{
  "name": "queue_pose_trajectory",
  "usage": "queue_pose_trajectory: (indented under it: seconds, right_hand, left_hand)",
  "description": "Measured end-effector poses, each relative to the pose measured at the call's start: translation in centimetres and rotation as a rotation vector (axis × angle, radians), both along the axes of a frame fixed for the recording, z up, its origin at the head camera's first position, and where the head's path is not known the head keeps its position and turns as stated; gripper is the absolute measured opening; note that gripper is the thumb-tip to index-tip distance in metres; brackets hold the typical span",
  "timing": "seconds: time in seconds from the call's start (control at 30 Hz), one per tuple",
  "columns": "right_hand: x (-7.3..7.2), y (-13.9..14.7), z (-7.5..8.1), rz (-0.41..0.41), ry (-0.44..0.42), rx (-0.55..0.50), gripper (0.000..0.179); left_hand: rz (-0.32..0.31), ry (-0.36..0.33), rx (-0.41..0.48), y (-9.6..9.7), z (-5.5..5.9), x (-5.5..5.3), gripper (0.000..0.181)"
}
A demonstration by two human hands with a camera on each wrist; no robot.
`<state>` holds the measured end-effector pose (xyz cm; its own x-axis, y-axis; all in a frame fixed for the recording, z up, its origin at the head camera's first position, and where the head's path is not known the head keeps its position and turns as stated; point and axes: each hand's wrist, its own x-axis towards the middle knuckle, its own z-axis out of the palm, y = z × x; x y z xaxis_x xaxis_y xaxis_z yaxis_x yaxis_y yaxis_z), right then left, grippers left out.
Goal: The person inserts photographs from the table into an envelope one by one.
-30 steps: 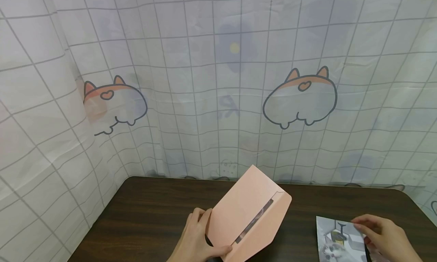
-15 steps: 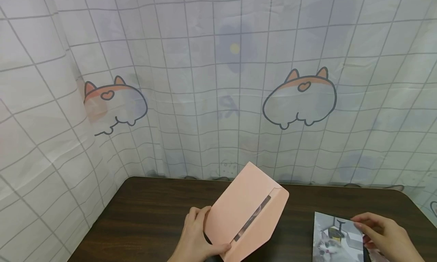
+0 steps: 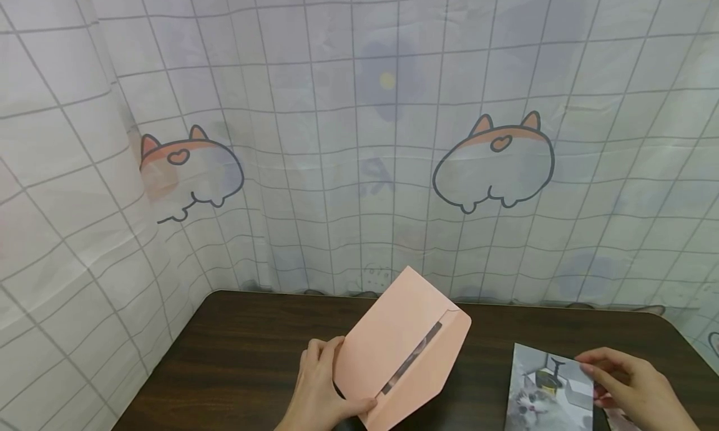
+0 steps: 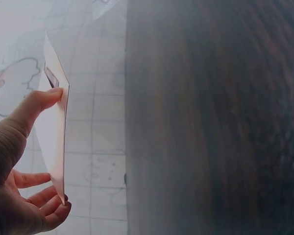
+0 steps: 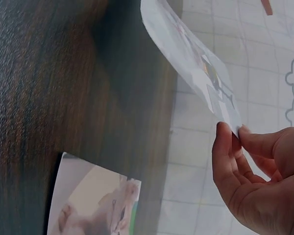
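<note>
My left hand (image 3: pixel 322 384) grips a pale pink envelope (image 3: pixel 387 331) by its lower left end, thumb on the front and fingers at the edge. The envelope is tilted above the table, and a dark picture strip shows through the slit beside its flap. In the left wrist view the envelope (image 4: pixel 54 132) appears nearly edge-on. My right hand (image 3: pixel 631 381) pinches the edge of a photo card (image 3: pixel 547 393) printed with a grey and white cat. The right wrist view shows this card (image 5: pixel 196 63) raised off the table, between thumb and forefinger.
Another photo (image 5: pixel 93 200) lies on the dark wooden table (image 3: pixel 236 343), partly hidden behind my right hand in the head view. A white grid-patterned curtain (image 3: pixel 337 169) with cartoon animal prints hangs behind and to the left of the table.
The cat photo card has risen slightly and shifted left with my right hand. The envelope in my left hand has drifted a little to the left.
</note>
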<state>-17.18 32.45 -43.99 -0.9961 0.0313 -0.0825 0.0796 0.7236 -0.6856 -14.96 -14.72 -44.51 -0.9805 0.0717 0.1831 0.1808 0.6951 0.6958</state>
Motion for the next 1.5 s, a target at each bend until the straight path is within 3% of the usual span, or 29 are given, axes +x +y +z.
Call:
queue_pose_trajectory:
  seconds: [0.3,0.7,0.97,1.3,1.5]
  right_hand:
    - [0.6,-0.6,-0.1,0.021,0.107,-0.042,0.025]
    - [0.8,-1.4,1.0,0.004,0.048,-0.122,0.031]
    - [1.2,-2.7,1.5,0.001,0.089,-0.182,0.028]
    - [1.1,-4.7,2.8,0.022,0.090,-0.268,0.028]
    - [0.9,-5.6,2.7,0.036,0.123,-0.296,0.023]
  left_hand:
    - [0.013,0.036,-0.045,0.0,-0.1,-0.1,0.101]
    - [0.035,0.094,-0.086,0.0,-0.5,-0.3,0.100]
    - [0.054,0.133,-0.108,0.1,-0.9,-0.5,0.099]
    - [0.083,0.135,-0.138,0.3,-0.9,-0.5,0.100]
    - [0.093,0.193,-0.167,0.4,-1.1,-0.5,0.099]
